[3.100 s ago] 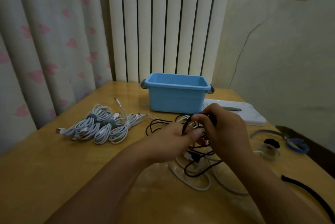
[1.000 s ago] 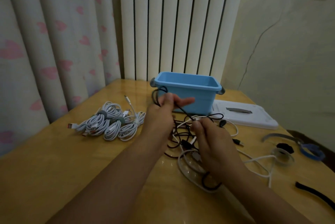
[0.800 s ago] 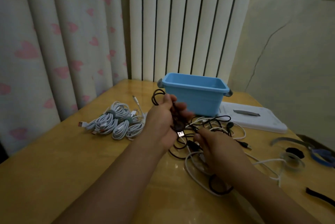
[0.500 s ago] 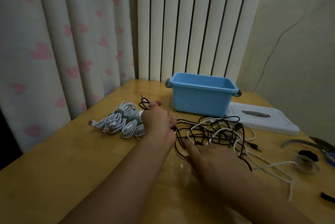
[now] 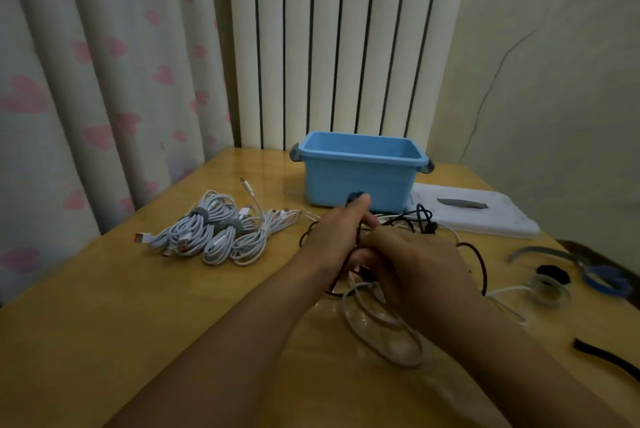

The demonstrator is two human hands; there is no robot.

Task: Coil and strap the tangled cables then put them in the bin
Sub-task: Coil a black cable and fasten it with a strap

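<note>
Tangled cables (image 5: pixel 391 254), thin black and white leads looped through one another, lie at the centre of the frame on the wooden table (image 5: pixel 86 323), just in front of the blue bin (image 5: pixel 360 181). The left hand (image 5: pixel 332 237) has its fingers curled round a bunch of black cable, thumb raised, probably to anchor one end. The right hand (image 5: pixel 412 261) is closed over the knot just beside it; what exactly it pinches cannot be told. A loose white loop (image 5: pixel 381 323) spills toward the lower centre. At centre left sit strapped white coils (image 5: pixel 214 230), apparently finished and awaiting the bin.
</note>
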